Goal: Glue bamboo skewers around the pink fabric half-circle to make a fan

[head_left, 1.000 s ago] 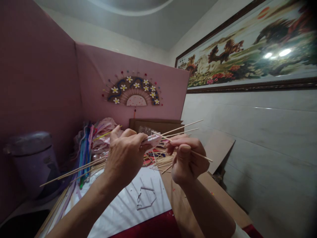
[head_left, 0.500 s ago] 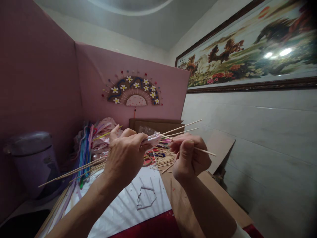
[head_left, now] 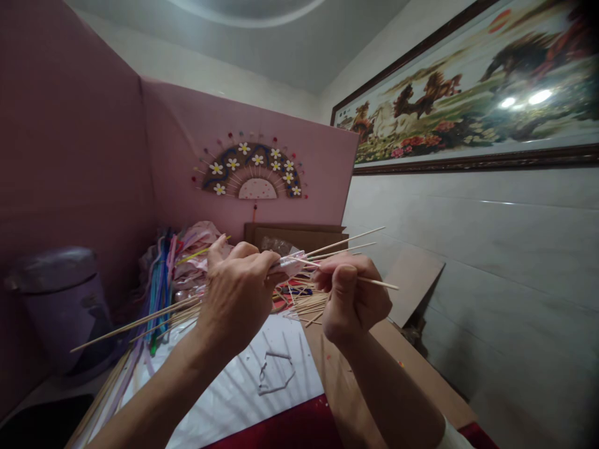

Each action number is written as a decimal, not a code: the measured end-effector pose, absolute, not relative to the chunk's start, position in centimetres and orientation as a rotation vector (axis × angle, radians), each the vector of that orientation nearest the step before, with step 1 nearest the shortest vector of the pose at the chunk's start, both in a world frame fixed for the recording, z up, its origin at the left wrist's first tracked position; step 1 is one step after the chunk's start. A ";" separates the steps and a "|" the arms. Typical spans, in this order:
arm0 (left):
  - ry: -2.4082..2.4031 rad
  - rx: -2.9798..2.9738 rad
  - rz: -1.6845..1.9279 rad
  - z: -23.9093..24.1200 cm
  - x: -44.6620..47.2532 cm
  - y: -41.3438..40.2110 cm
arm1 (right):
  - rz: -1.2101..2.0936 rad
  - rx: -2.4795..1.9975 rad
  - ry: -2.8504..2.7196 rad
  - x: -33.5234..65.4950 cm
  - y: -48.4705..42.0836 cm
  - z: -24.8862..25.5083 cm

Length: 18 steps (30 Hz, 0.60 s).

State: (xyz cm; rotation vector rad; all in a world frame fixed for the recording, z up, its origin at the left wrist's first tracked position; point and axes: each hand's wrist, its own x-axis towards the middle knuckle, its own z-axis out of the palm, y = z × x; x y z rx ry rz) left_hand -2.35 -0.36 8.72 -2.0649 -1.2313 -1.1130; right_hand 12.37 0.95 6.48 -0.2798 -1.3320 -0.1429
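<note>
My left hand [head_left: 236, 293] is raised over the table, fingers closed on a bundle of thin bamboo sticks [head_left: 140, 322] that pokes out left and right of the fist. A small pink-white wrapping [head_left: 291, 264] sits round the bundle just past my fingertips. My right hand [head_left: 352, 298] is closed in a pinch on a single bamboo stick [head_left: 379, 284], whose inner end meets the wrapped spot on the bundle. The two hands are close together, almost touching.
Loose bamboo sticks [head_left: 309, 305] lie on the white sheet [head_left: 243, 386] below. Coloured strips and pink material [head_left: 187, 262] are piled at the back left, next to a lidded purple bin [head_left: 60, 299]. A decorated fan [head_left: 255, 174] hangs on the pink partition; a cardboard sheet [head_left: 414, 280] leans against the right wall.
My right hand has turned slightly and shifted the single stick, its outer tip rising from lower right to nearly level. The left hand with the bundle has barely moved.
</note>
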 end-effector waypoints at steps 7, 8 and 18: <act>-1.215 -2.062 -1.115 8.7 -2.4 -0.3 | -0.088 -0.241 -1.318 12.4 1.3 6.5; -1.213 -2.061 -1.114 8.7 -2.4 -0.3 | -0.063 -0.228 -1.312 12.4 1.3 6.5; -1.232 -2.050 -1.103 8.7 -2.4 -0.3 | 0.099 -0.228 -1.284 11.9 1.3 6.9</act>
